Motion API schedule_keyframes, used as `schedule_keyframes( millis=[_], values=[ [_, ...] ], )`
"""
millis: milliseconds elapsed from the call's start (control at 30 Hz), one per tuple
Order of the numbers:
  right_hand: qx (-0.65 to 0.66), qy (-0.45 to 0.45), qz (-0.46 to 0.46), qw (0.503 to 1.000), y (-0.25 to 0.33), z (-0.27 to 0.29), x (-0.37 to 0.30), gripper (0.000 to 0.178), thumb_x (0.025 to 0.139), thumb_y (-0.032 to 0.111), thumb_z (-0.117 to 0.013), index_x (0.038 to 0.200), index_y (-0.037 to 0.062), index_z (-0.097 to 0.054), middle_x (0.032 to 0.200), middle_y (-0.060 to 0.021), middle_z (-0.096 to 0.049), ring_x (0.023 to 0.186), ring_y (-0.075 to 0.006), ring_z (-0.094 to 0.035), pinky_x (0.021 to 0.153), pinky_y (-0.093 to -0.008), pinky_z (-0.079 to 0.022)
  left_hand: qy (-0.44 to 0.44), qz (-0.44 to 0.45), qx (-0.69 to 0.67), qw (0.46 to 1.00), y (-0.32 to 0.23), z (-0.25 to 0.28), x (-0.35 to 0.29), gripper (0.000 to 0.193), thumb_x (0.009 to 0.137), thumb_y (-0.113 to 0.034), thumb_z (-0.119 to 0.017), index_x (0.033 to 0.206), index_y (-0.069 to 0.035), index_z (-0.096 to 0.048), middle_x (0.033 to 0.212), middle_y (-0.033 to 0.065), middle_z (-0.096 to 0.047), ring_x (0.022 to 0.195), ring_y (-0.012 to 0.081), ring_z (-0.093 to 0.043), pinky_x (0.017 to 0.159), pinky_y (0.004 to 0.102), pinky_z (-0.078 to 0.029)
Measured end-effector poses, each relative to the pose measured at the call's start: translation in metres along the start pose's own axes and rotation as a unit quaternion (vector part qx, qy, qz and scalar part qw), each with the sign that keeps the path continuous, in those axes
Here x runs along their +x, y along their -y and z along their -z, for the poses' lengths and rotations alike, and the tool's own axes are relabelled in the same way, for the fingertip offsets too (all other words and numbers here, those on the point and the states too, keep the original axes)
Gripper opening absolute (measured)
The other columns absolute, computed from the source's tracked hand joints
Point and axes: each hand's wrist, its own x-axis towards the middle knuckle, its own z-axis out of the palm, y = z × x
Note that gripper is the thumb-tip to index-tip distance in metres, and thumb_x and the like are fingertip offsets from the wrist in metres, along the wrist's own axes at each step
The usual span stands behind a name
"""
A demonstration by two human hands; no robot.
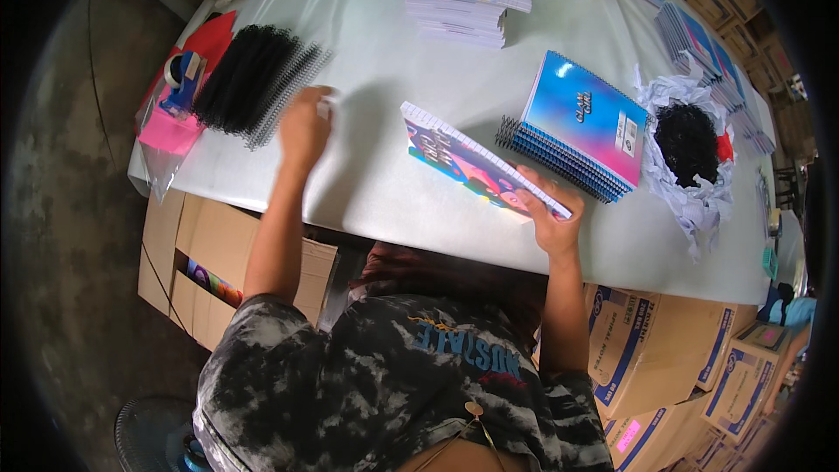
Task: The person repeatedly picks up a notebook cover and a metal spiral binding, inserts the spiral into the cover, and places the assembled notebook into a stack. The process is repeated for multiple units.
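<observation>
My right hand (556,214) grips an unbound notebook (476,162) by its right end, tilted above the table with its spine edge up and its colourful illustrated cover facing me. Over the table's left side, my left hand (306,129) has its fingers drawn together beside a pile of black spiral binding coils (249,79). Whatever the fingers may hold is too small to make out. Right of the held notebook lies a stack of spiral-bound notebooks (585,118) with blue and pink covers and black coils.
A stack of unbound notebooks (459,0) stands at the far side. Crumpled white paper (690,201) surrounds a black coil heap (686,144) at right. A blue tape dispenser (183,87) sits on pink and red packets at left. Cardboard boxes (647,341) stand below the table's right edge.
</observation>
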Motion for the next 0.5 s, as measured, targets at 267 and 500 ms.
schedule_keyframes(
  millis=[267,500],
  values=[
    [0.013,-0.075,-0.012,0.997,-0.008,0.005,0.002,0.027,0.077,-0.003,-0.063,0.104,-0.0062,-0.06,0.095,-0.0134,-0.065,0.083,-0.0138,-0.061,0.077,-0.0242,-0.048,0.052,0.073,0.126,0.988,0.069,0.016,-0.024,0.023,0.084,-0.023,-0.056,0.098,-0.005,-0.053,0.085,0.0103,-0.059,0.078,0.024,-0.057,0.068,0.037,-0.044],
    [-0.018,-0.09,0.003,0.996,-0.022,0.014,0.0,0.022,0.079,0.0,-0.062,0.1,-0.0069,-0.061,0.092,-0.0124,-0.066,0.082,-0.013,-0.061,0.074,-0.0245,-0.048,0.133,0.247,-0.716,0.639,-0.051,0.057,-0.009,0.024,0.089,-0.016,-0.052,0.113,-0.011,-0.051,0.077,0.0039,-0.056,0.067,0.0121,-0.053,0.068,0.0258,-0.045]
  ],
)
